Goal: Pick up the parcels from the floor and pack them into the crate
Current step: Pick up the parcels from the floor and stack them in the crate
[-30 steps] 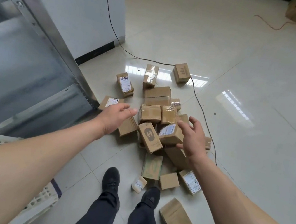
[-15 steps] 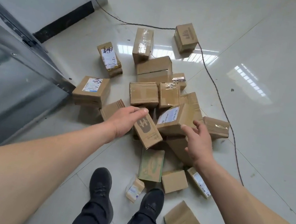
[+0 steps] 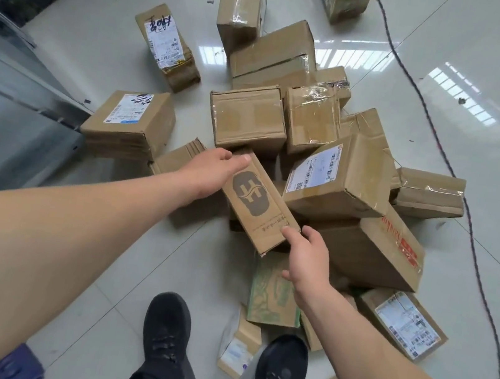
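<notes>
Several brown cardboard parcels lie in a loose pile (image 3: 249, 123) on the glossy tiled floor in front of me. A long narrow parcel with a dark printed logo (image 3: 254, 196) leans on the pile's near side. My left hand (image 3: 208, 173) grips its far end, thumb on the top face. My right hand (image 3: 306, 260) holds its near end, forefinger on top and thumb underneath. A bigger parcel with a white shipping label (image 3: 335, 176) sits just to its right. The crate is out of view.
A metal cabinet (image 3: 7, 118) stands at the left, with a labelled parcel (image 3: 128, 124) against its base. A black cable (image 3: 438, 147) runs across the floor on the right. A green-printed parcel (image 3: 271, 297) and a small one (image 3: 238, 348) lie by my shoes (image 3: 167, 333). A blue object (image 3: 15, 362) sits bottom left.
I have bent down closer to the pile. Both hands went from hovering open above the parcels to taking hold of the logo parcel's two ends. The white crate has left the view.
</notes>
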Demonstrator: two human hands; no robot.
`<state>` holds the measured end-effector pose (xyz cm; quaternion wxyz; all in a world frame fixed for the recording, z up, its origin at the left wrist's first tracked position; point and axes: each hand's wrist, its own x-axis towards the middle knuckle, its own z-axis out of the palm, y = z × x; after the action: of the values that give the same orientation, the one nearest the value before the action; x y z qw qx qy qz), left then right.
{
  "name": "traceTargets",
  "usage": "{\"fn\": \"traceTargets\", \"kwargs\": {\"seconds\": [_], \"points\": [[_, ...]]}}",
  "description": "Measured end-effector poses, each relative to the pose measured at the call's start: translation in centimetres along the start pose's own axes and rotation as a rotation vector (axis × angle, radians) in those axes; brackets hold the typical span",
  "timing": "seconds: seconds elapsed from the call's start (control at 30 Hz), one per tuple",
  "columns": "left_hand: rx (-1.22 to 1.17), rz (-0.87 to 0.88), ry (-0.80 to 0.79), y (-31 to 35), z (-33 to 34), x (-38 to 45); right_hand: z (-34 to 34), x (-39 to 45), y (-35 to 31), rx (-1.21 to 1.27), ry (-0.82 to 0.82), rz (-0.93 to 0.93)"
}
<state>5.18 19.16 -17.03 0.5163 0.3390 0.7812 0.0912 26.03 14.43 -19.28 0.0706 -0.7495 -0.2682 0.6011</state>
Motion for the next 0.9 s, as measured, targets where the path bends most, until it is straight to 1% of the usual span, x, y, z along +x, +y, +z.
{"fn": "traceTargets", "kwargs": {"seconds": [0.1, 0.2, 0.27, 0.33, 0.4, 0.5, 0.63, 0.73, 0.9], "points": [[-0.036, -0.014, -0.022, -0.9, 0.5, 1.2, 1.2, 0.8, 0.3, 0.096, -0.018, 0.063], [-0.072, -0.067, -0.007, -1.1, 0.1, 0.8, 1.4, 0.4, 0.2, 0.134, 0.014, 0.09], [-0.108, -0.105, -0.036, -1.0, -0.6, -0.9, 1.3, -1.1, 0.1, 0.138, 0.058, 0.083], [-0.148, -0.159, -0.061, -1.0, -1.6, -3.4, 0.8, -3.2, -0.4, 0.156, 0.137, 0.075], [-0.196, -0.224, -0.051, -1.1, -2.9, -6.1, 0.1, -5.5, -1.2, 0.17, 0.195, 0.067], [-0.346, -0.288, -0.009, -0.9, -5.5, -10.3, -0.8, -9.2, -3.1, 0.161, 0.187, 0.036], [-0.443, -0.275, 0.017, 0.3, -9.4, -16.1, -1.9, -15.5, -6.9, 0.055, 0.143, -0.062], [-0.494, -0.222, 0.037, 1.7, -12.3, -20.5, -2.1, -20.9, -10.5, 0.095, 0.121, -0.072], [-0.576, -0.127, 0.061, 3.9, -16.8, -27.2, -2.2, -28.2, -15.1, 0.082, 0.143, -0.201]]}}
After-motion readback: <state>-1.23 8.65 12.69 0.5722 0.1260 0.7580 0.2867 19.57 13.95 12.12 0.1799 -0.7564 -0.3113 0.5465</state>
